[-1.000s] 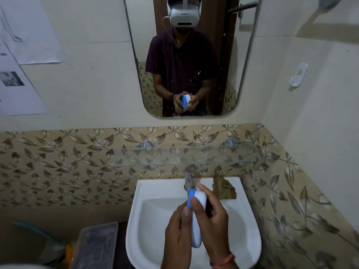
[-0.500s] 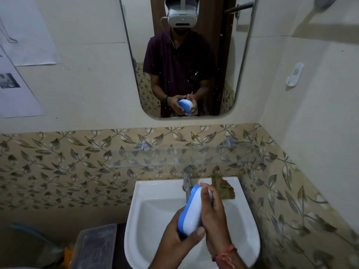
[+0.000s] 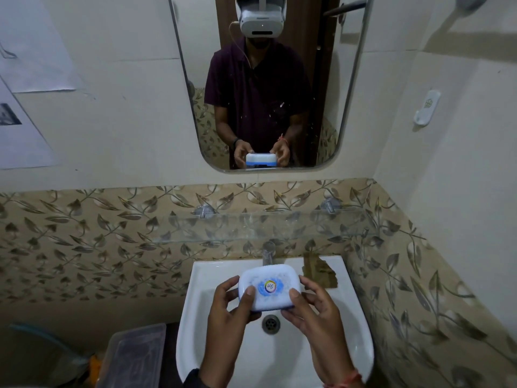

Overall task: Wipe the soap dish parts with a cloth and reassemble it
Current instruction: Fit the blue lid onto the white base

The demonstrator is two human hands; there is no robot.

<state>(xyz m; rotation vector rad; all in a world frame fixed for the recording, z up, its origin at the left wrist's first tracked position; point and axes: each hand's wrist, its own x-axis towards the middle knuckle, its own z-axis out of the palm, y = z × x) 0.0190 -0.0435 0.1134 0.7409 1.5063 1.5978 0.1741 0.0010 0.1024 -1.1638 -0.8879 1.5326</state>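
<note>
Overall light: dim and grey-warm, with the upper wall lit more than the floor corner.
Brightest areas: the white sink (image 3: 353,340) and the soap dish (image 3: 270,287) are rendered pale bluish.
Shadows: the lower left is left nearly black, and a soft shadow is cast on the upper right wall.
Distortion: the mirror (image 3: 330,107) edges are bowed by the wide lens.
Sharpness: detail is softened towards the frame edges.
</note>
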